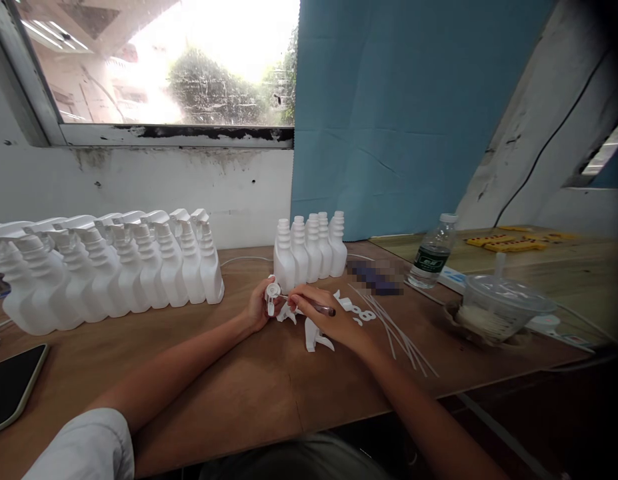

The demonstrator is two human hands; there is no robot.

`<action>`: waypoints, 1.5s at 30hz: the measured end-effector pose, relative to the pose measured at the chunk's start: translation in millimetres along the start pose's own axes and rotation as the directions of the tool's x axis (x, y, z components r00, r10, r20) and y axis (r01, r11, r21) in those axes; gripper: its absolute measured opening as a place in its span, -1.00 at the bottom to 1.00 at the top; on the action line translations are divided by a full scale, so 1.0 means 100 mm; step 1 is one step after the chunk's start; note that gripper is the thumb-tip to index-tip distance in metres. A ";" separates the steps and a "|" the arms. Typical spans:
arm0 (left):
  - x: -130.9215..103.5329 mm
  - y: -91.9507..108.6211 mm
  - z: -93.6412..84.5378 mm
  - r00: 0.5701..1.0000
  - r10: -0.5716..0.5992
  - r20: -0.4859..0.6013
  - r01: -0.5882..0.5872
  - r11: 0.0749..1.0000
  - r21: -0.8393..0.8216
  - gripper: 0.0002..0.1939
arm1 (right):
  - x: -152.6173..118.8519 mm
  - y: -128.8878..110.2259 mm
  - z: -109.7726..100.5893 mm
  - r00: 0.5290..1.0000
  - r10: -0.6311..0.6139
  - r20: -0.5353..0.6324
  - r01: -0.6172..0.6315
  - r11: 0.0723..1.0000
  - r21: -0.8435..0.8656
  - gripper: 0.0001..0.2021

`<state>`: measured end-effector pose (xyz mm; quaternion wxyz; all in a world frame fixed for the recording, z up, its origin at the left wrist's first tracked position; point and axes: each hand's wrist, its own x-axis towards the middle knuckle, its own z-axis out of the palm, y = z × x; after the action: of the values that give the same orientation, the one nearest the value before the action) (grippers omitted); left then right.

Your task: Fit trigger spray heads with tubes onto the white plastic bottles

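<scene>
My left hand point(259, 308) is closed on a white spray head point(273, 291), its round underside turned up. In my right hand point(325, 311) is a thin tool with a brown handle point(325, 309), its tip against the spray head. Beside and below my right hand, another white trigger head point(315, 336) lies on the brown table point(229, 387). More white trigger parts point(287, 313) lie between the hands. Small white rings point(363, 313) and several thin white tubes point(401, 337) are spread to the right. Just behind the hands stand several open white bottles point(313, 250).
A long row of white bottles with spray heads point(123, 267) stands at the left, near a phone point(13, 383). On the right are a water bottle point(432, 253), a lidded plastic cup point(493, 310) and yellow items point(513, 244). A blurred purple object point(376, 277) lies behind the tubes.
</scene>
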<state>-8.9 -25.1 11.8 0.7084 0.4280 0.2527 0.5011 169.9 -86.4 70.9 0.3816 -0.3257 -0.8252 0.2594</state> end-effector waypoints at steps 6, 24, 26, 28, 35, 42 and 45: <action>0.01 -0.02 -0.01 1.000 0.012 -0.028 -0.011 1.000 0.013 -0.47 | 0.01 0.03 0.02 0.997 0.051 -0.051 -0.050 0.999 0.021 -0.74; 0.01 -0.04 -0.01 0.996 0.034 -0.088 -0.032 0.999 0.025 -0.49 | 0.00 -0.01 0.01 0.999 0.044 -0.022 -0.043 0.999 0.032 -0.69; 0.01 -0.06 -0.01 0.991 0.068 -0.113 -0.065 0.997 0.027 -0.51 | 0.01 0.01 0.02 0.997 0.067 -0.039 -0.066 0.997 0.027 -0.69; 0.01 -0.07 -0.02 0.987 0.095 -0.130 -0.093 0.995 0.026 -0.52 | 0.02 0.03 0.04 0.994 0.093 -0.065 -0.090 0.995 0.045 -0.69; -0.01 -0.04 0.00 0.996 0.025 -0.086 -0.026 1.000 -0.002 -0.51 | 0.02 -0.02 0.02 0.998 0.062 -0.002 -0.062 0.991 0.118 -0.69; -0.03 0.00 0.03 1.000 -0.017 -0.020 0.016 0.999 -0.052 -0.53 | 0.01 0.03 0.04 1.000 -0.025 -0.008 0.025 0.999 0.023 -0.70; -0.02 0.00 0.03 0.999 -0.039 0.002 0.039 0.997 -0.064 -0.52 | 0.01 0.07 0.03 0.998 -0.068 0.018 0.068 0.998 -0.015 -0.72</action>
<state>-7.3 -27.8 12.8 0.7315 0.4003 0.2445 0.4948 169.2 -82.0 65.3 0.3805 -0.2980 -0.8411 0.2428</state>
